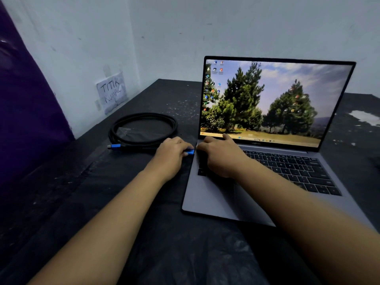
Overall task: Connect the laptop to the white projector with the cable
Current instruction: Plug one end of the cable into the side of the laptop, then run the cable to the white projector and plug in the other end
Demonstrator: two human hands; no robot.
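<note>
An open grey laptop [216, 200] with a lit screen showing trees sits on the black table, right of centre. A coiled black cable [144, 128] lies to its left, one blue plug [115, 146] free at the coil's near left. My left hand [171, 156] grips the other blue plug [190, 152] right at the laptop's left edge. Whether the plug is inside the port is hidden. My right hand [221, 156] rests flat on the laptop's left keyboard corner, fingers spread. No white projector is in view.
The black, scuffed table [123, 233] meets a pale wall at the back. A paper note reading "TITIK KUMPUL" [112, 92] is taped to the wall. A purple sheet [24, 112] hangs at the left. A white scrap [365, 118] lies at the far right.
</note>
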